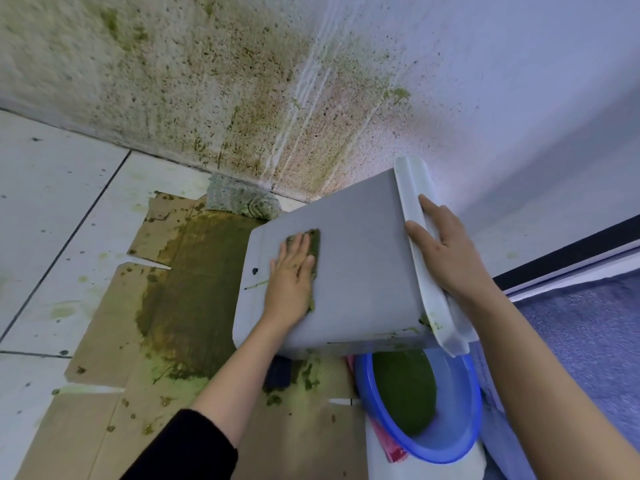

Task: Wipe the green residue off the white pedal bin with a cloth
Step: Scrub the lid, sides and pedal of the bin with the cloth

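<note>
With the bin [363, 265] tilted at centre frame and your right hand [446, 251] gripping its lid [412, 176], press your flat, open left hand [292, 275] on the cloth [314, 242] and sweep evenly left toward the green streak [257, 285].

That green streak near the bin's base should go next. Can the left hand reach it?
Probably yes: the left hand presses the cloth on that pedal bin wall, with nothing between it and the streak.
</note>
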Available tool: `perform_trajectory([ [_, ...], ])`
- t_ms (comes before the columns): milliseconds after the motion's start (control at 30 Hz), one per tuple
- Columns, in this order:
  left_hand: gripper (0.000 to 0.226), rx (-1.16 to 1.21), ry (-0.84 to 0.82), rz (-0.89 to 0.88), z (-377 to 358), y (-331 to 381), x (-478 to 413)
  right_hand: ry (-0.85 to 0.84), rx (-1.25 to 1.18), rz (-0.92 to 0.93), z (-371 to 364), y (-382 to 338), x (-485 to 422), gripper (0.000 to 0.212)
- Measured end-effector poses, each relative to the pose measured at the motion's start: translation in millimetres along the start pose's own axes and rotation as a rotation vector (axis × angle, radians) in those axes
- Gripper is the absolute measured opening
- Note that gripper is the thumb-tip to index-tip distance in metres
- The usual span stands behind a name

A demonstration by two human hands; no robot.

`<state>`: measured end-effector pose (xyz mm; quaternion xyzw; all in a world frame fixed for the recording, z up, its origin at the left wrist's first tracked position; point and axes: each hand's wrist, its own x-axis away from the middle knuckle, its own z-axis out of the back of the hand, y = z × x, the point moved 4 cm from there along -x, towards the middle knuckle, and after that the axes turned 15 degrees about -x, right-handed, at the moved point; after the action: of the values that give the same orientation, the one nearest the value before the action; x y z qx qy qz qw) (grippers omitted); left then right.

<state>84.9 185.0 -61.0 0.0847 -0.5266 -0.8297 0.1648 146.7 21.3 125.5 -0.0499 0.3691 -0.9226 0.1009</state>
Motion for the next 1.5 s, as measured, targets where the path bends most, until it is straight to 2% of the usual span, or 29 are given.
perform_trajectory([
  [167,0.046,-0.005,0.103,0.24,10,-58,12,0.007,-0.005,0.001,2,2,0,0.053],
  [267,0.044,0.021,0.212,0.431,12,-63,43,0.002,-0.008,0.0,-1,3,1,0.054],
  [300,0.043,0.033,0.238,0.444,11,-53,59,0.001,-0.006,-0.001,-1,3,2,0.054],
  [367,0.043,0.079,0.228,0.309,4,-10,90,-0.007,0.006,0.005,-1,4,3,0.055],
  [500,0.046,0.069,0.069,-0.147,-6,85,79,-0.008,-0.004,-0.013,-3,-2,-1,0.055],
  [567,0.047,0.0,0.028,-0.22,-7,106,39,-0.013,0.018,-0.006,-6,-5,-1,0.056],
  [700,0.049,-0.01,-0.013,-0.25,-3,109,-47,-0.014,0.067,0.004,-10,-12,-3,0.058],
  [867,0.044,0.014,0.033,-0.034,10,46,-104,-0.004,0.071,0.0,-9,-14,-1,0.06],
  [1067,0.042,-0.041,-0.006,0.312,39,-62,-106,0.014,0.064,0.024,-11,-13,-8,0.059],
  [1233,0.045,0.034,0.051,0.372,45,-95,-71,0.013,0.068,0.026,-14,-15,-7,0.058],
  [1500,0.041,-0.023,0.116,0.347,44,-116,13,0.013,0.089,0.041,-19,-20,-8,0.058],
])
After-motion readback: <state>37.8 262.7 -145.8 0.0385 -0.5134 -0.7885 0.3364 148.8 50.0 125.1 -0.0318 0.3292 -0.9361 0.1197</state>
